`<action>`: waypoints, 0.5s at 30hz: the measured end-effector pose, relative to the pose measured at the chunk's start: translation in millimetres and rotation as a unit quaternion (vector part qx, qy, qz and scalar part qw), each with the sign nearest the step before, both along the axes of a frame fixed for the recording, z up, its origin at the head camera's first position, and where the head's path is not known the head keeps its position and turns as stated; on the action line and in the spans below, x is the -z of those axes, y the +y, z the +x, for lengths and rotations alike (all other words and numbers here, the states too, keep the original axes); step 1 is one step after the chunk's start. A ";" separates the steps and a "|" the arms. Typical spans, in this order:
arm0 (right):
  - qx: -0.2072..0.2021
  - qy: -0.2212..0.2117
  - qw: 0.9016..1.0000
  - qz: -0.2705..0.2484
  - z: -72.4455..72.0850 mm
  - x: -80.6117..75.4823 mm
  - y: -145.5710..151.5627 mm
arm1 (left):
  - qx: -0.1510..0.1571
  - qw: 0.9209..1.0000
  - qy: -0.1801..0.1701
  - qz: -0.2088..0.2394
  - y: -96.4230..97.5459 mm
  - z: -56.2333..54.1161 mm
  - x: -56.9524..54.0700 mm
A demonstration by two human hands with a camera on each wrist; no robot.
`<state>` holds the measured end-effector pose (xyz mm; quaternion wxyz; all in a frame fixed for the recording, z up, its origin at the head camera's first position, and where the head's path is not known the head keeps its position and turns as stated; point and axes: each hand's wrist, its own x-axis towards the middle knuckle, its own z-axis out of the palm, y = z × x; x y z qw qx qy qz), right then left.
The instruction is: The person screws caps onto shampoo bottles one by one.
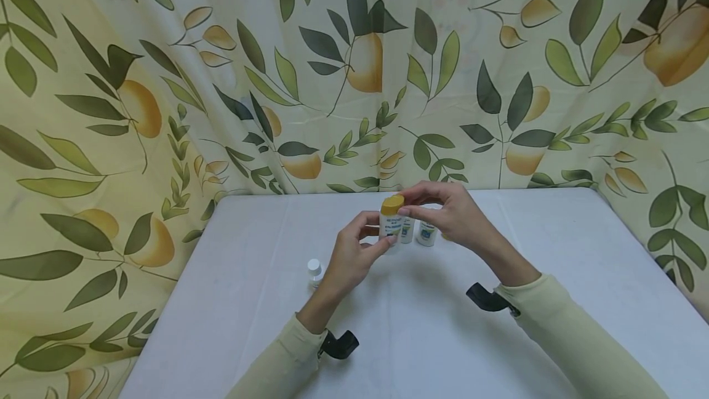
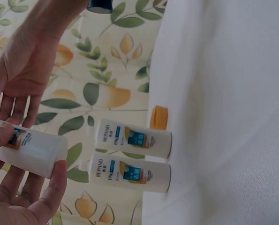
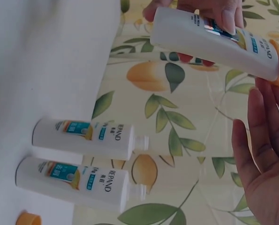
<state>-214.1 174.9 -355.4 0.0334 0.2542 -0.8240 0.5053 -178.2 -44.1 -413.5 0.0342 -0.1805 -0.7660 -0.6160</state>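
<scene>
Held up over the table is a white bottle (image 1: 391, 225) with a printed label, tilted in both wrist views. My left hand (image 1: 354, 250) grips its body, fingers on one side and thumb across the label. On its top sits a yellow-orange cap (image 1: 392, 203), which my right hand (image 1: 451, 211) pinches between thumb and fingers. Behind stand two similar white bottles, one (image 3: 83, 136) beside the other (image 3: 73, 183), both with bare necks. A loose orange cap (image 2: 159, 117) lies on the table near them.
A small bottle with a white cap (image 1: 314, 265) stands on the table left of my left hand, partly hidden by it. The white table (image 1: 249, 325) ends at the back against a leaf-and-fruit patterned curtain (image 1: 343, 140). Black camera mounts are on both wrists.
</scene>
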 end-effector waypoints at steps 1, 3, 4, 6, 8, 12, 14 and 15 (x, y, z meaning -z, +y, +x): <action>0.002 0.003 1.000 0.000 0.0 0.3 0.1 | -0.002 1.000 0.001 0.000 -0.1 0.0 0.1; 0.004 0.008 1.000 0.001 -0.3 0.7 0.4 | -0.006 1.000 0.001 -0.001 -0.4 0.0 -0.1; 0.006 0.011 1.000 0.002 -0.4 0.9 0.5 | -0.007 1.000 0.001 -0.002 -0.6 0.0 -0.2; 0.007 0.015 1.000 0.004 -0.7 0.9 0.8 | -0.009 1.000 0.000 -0.003 -1.0 -0.1 -0.6; 0.007 0.021 1.000 0.006 -0.9 0.5 1.1 | -0.010 1.000 -0.003 -0.003 -1.6 -0.3 -1.1; 0.012 0.031 0.999 0.008 -1.1 -0.4 1.8 | -0.009 1.000 -0.011 -0.002 -2.1 -0.6 -1.7; 0.017 0.035 0.999 0.008 -1.2 -0.5 1.8 | -0.007 1.000 -0.014 -0.001 -1.9 -0.7 -1.9; 0.018 0.037 0.999 0.008 -1.2 -0.5 1.7 | -0.006 1.000 -0.015 -0.001 -1.7 -0.9 -1.8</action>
